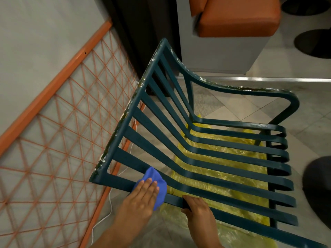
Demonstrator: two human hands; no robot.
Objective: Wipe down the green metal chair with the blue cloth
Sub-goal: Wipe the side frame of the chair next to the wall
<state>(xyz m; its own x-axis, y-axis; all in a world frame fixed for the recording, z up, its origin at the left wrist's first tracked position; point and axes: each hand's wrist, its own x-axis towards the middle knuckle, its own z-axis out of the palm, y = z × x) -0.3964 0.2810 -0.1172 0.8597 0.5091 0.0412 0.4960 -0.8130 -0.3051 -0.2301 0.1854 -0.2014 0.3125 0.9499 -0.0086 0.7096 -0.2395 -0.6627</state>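
Observation:
The green metal chair (206, 144) fills the middle of the view, its slatted back rising to the upper left and its slatted seat running to the right. Paint is chipped along the top rail and the far armrest. My left hand (141, 196) lies flat, fingers together, pressing the blue cloth (157, 183) onto the nearest slats low on the chair back. My right hand (195, 206) is curled around the nearest rail of the chair, just right of the cloth.
A yellow plastic sheet (223, 176) lies on the tiled floor under the chair. An orange mesh panel (59, 133) leans at the left, with a white cable (107, 210) beside it. An orange cushioned seat (238, 17) stands behind. Dark round bases sit at the right.

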